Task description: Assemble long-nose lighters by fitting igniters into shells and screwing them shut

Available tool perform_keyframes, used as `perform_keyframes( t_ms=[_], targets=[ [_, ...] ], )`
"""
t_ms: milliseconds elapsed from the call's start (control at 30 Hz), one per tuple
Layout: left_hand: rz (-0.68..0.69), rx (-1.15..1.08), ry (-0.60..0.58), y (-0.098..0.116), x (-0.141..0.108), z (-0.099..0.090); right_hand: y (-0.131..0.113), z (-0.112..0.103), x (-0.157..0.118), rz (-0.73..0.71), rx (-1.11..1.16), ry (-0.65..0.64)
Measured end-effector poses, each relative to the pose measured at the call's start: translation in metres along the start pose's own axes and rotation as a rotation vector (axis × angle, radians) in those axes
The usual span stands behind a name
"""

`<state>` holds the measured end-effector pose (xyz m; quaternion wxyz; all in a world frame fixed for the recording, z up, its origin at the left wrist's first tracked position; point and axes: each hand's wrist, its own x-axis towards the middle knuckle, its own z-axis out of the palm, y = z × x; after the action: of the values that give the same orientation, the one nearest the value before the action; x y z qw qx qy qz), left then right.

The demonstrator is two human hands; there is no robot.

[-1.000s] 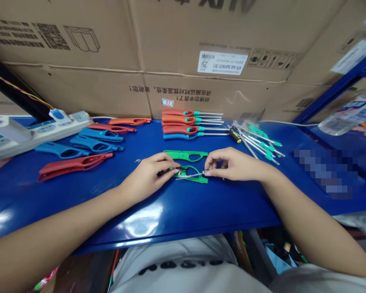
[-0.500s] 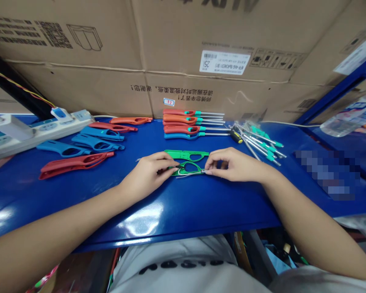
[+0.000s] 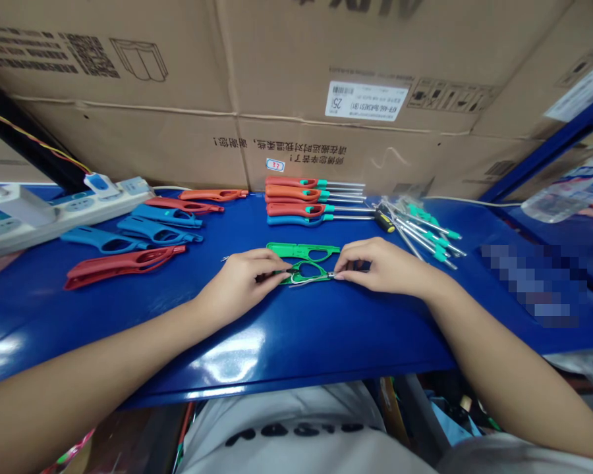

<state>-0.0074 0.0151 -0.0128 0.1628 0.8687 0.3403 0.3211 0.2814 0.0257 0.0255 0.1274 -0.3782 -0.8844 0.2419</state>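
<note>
We've got the lower green lighter-shell half (image 3: 323,268) flat on the blue tabletop (image 3: 336,336), between both hands, just in front of the upper green shell half (image 3: 290,250). Left hand (image 3: 244,280) pinches a small dark piece (image 3: 292,270) over its rear end; can't tell if that pinch takes in shell too. Right hand (image 3: 378,266) pinches a metal tip (image 3: 331,274) at the front end, finger and thumb nearly together. Our read: shell is light, stiff plastic, a bit slick on this surface, best held by the solid rear end. Thin pale wire (image 3: 307,283) looks bendy and easy to kink, so we'd hold by the metal tip instead. Versus a second ago: shell's front end sits closer to the upper half, metal tip lines up with it; hands barely differ.
</note>
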Motion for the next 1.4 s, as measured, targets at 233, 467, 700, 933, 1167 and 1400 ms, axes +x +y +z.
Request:
perform_keyframes(
  t_ms=[233,467,700,933,1167,1400],
  targets=[
    [-0.01,-0.004,0.0,0.0007,0.0003,-0.0003,0.0039,0.0004,-0.0011,0.016,-0.096,-0.009],
    [-0.017,-0.002,0.006,0.0019,0.0012,0.0003,0.0049,0.0014,-0.0003,-0.021,-0.09,-0.009],
    [-0.059,-0.016,0.009,0.002,0.0017,0.0018,0.003,0.0045,0.0013,-0.021,-0.147,0.012],
    [-0.056,-0.026,0.005,0.0043,0.0016,0.0006,0.002,0.0055,0.0019,-0.008,-0.083,0.007],
    [-0.065,-0.036,0.027,0.0031,0.0028,0.0027,0.0023,0.006,0.0024,-0.022,-0.074,0.002],
    [-0.064,-0.06,0.069,0.0064,0.0044,0.0053,0.0015,0.0056,0.002,-0.016,-0.086,-0.005]
  ],
)
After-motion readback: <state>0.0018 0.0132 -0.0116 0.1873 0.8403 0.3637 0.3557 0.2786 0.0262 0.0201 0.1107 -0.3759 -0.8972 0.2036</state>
